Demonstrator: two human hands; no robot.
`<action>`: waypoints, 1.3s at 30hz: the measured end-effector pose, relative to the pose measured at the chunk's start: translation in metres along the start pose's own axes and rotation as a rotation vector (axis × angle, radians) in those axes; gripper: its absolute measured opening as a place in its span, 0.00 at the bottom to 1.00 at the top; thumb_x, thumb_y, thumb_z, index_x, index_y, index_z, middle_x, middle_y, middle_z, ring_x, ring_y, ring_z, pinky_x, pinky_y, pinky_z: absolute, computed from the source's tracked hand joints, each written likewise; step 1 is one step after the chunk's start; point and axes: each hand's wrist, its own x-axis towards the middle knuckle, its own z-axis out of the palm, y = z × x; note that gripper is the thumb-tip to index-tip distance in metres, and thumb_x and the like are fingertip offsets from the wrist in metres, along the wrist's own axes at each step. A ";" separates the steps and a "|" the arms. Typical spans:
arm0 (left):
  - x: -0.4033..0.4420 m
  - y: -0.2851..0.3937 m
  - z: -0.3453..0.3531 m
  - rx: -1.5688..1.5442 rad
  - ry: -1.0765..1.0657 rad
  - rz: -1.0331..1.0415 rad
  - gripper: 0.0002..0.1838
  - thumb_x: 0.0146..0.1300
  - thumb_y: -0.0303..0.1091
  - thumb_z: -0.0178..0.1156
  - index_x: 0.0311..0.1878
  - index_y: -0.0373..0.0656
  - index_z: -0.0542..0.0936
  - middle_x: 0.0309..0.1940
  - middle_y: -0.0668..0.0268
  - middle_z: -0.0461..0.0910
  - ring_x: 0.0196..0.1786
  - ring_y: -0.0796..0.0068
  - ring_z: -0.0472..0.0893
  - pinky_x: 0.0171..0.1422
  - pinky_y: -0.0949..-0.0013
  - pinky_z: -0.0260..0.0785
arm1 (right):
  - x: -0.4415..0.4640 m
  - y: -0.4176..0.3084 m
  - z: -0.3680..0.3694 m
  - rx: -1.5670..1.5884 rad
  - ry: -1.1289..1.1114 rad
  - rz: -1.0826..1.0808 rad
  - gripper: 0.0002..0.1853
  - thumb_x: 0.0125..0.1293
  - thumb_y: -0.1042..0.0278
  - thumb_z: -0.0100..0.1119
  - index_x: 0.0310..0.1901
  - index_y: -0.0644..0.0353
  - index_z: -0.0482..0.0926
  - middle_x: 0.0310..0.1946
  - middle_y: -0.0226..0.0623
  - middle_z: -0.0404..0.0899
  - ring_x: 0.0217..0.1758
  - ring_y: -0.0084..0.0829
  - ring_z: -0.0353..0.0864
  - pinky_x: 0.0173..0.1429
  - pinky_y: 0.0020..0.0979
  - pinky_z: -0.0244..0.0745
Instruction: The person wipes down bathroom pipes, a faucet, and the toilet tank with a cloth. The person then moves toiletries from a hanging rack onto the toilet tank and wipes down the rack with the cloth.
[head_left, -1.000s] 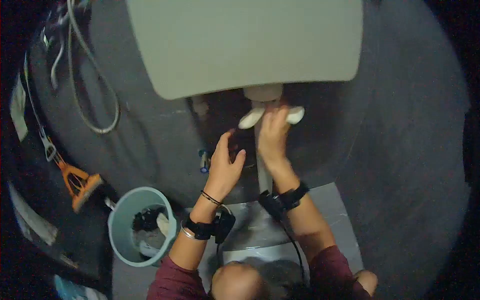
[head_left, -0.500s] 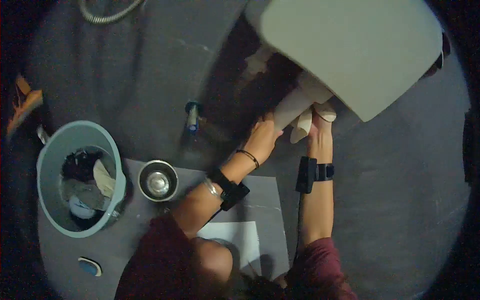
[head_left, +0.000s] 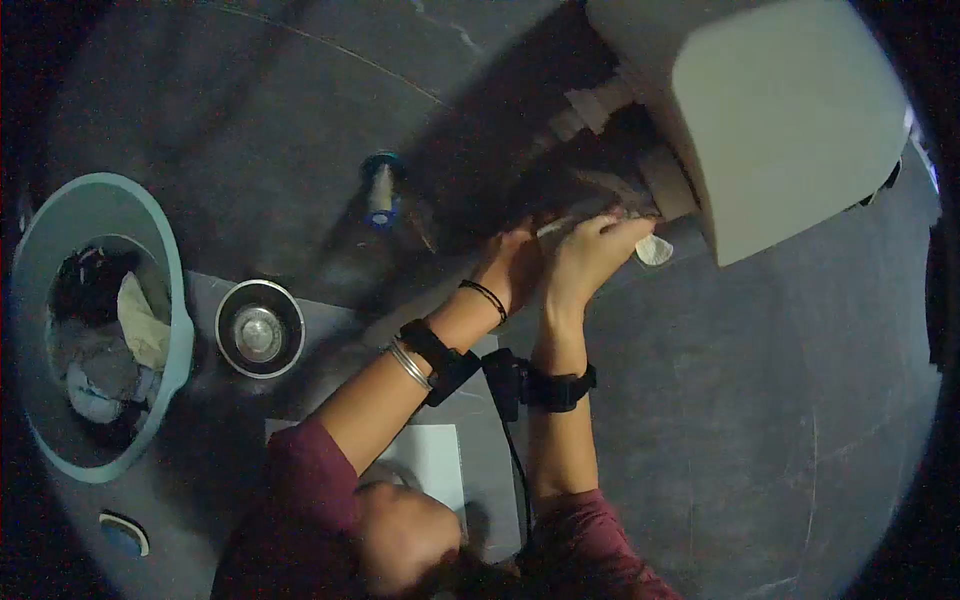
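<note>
My right hand (head_left: 590, 258) is closed around a white cloth (head_left: 654, 250) beside the drain pipe, under the pale basin (head_left: 800, 130). One end of the cloth sticks out to the right of the fingers. Just left of it, my left hand (head_left: 512, 262) reaches into the shadow at the pipe's lower part; its fingers are dim and partly hidden. A pipe fitting (head_left: 668, 185) joins the basin's underside above the right hand.
At the left stands a light-blue bucket (head_left: 178, 330) with dark, grey and pale cloths inside. A metal bowl (head_left: 260, 328) sits beside it, with a blue-and-white brush (head_left: 124, 535) below. A blue-ended fitting (head_left: 381, 195) projects from the dark wall.
The view has swung, and the basin now appears farther right. My left hand has moved in to the pipe; my right hand has come closer to it, with the cloth.
</note>
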 end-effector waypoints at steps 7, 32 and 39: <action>0.001 0.003 0.002 0.487 -0.027 0.028 0.15 0.56 0.29 0.56 0.46 0.34 0.72 0.43 0.46 0.76 0.45 0.46 0.78 0.46 0.54 0.72 | 0.030 0.040 -0.024 0.104 -0.011 0.235 0.09 0.65 0.76 0.41 0.43 0.71 0.67 0.37 0.45 0.73 0.37 0.34 0.75 0.44 0.32 0.71; 0.004 -0.010 -0.008 0.424 -0.044 0.030 0.21 0.56 0.25 0.55 0.55 0.37 0.70 0.49 0.47 0.74 0.53 0.47 0.74 0.55 0.57 0.67 | -0.004 0.016 -0.040 0.401 0.090 0.345 0.22 0.58 0.80 0.52 0.57 0.68 0.69 0.42 0.45 0.79 0.44 0.31 0.77 0.52 0.32 0.70; -0.034 0.055 -0.029 -0.312 -0.071 -0.083 0.19 0.65 0.31 0.54 0.59 0.40 0.68 0.53 0.60 0.71 0.54 0.69 0.75 0.55 0.67 0.70 | -0.028 0.056 -0.083 0.903 -0.148 0.603 0.13 0.60 0.81 0.52 0.47 0.66 0.73 0.44 0.36 0.74 0.47 0.24 0.74 0.50 0.24 0.69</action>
